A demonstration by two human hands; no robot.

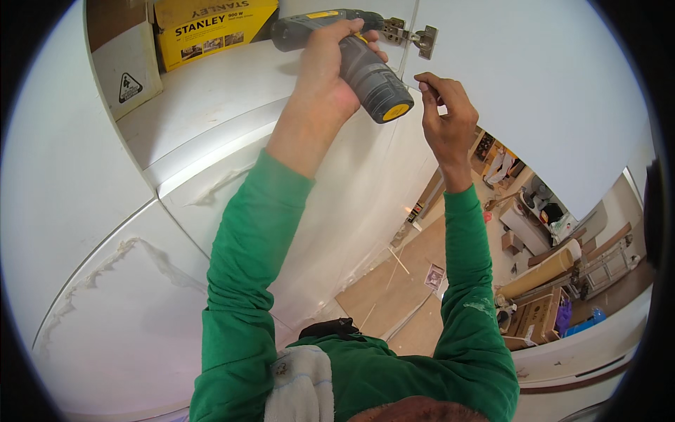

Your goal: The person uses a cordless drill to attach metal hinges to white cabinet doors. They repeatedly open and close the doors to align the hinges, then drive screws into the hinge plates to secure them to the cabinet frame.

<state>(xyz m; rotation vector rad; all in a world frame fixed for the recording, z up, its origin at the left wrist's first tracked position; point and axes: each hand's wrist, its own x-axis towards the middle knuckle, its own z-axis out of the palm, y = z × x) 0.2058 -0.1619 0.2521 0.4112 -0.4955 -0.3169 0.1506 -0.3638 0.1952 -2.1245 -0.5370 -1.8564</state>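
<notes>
A dark grey cordless drill [371,79] with yellow trim is gripped in my left hand [327,74], its front end up against a metal cabinet hinge [426,41]. That hinge joins the cabinet side to a white door panel [541,91] standing open on the right. My right hand [450,116] is raised just below the hinge, near the door's edge. Its thumb and index finger come together in a pinch; whatever is between the tips is too small to make out. My left fingers partly cover the drill's body, and the bit's tip is hidden.
Inside the cabinet at upper left are a yellow and black box [218,35] and a pale carton [126,77]. White lower cabinet fronts [105,330] with peeling film lie below. On the floor at right are a cardboard box [532,320], a rolled tan sheet [538,273] and a ladder [608,271].
</notes>
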